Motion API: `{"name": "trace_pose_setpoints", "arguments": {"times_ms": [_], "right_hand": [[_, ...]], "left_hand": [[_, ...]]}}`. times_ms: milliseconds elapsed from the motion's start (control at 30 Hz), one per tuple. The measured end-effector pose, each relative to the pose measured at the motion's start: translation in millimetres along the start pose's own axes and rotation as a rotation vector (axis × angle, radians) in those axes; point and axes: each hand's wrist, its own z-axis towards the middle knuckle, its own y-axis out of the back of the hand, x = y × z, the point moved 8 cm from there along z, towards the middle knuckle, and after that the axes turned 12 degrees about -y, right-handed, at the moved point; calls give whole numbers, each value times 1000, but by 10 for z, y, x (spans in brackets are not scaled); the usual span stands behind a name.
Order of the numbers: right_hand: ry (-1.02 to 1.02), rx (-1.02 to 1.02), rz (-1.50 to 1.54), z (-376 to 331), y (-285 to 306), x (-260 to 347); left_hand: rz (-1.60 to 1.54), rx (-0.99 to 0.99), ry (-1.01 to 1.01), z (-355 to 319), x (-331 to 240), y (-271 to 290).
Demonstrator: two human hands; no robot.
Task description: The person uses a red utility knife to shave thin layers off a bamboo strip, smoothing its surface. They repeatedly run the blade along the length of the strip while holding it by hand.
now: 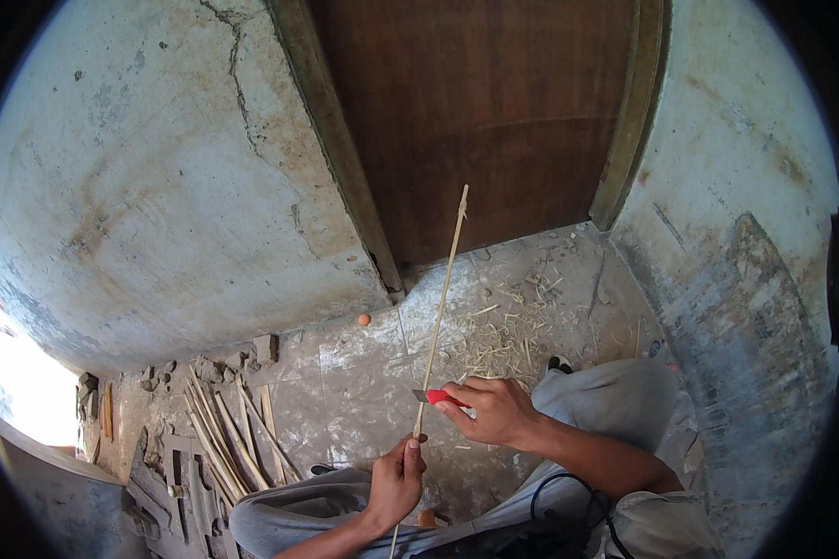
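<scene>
My left hand (398, 478) is closed around the lower part of a long thin bamboo strip (447, 279), which points up and away in front of me. Its lower end runs down past my hand between my legs. In my right hand (497, 412) is a red-handled utility knife (444, 398), gripped just above the left hand. The knife's grey blade points left and lies across the strip, apparently touching it. A small curl or splinter stands out near the strip's far tip.
Pale shavings (499, 340) litter the tiled floor ahead. Split bamboo pieces (216, 433) lie at the left beside a grey slotted panel (179, 494) and rubble (214, 369). A small orange ball (364, 320) rests near the cracked wall. A brown door (494, 121) stands ahead.
</scene>
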Motion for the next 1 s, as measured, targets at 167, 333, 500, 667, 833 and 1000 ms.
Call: {"name": "trace_pose_setpoints", "arguments": {"times_ms": [167,333,500,667,833,1000], "right_hand": [[15,-52,-29,-11,7,12],[41,-98,-64,-14,-21,31],[23,-68,-63,-1,-27,22],[-14,-81,-71,56,20,-85],[1,-111,-89,67,37,-103],[-166,-140,-68,246,222,-417]], "left_hand": [[2,19,-1,20,-121,15],[-15,4,8,15,-124,5],[-27,-8,1,4,-89,0],[-5,23,16,-31,-83,-23],[10,21,-2,-29,-144,-8],[51,98,28,-157,-113,-91]]}}
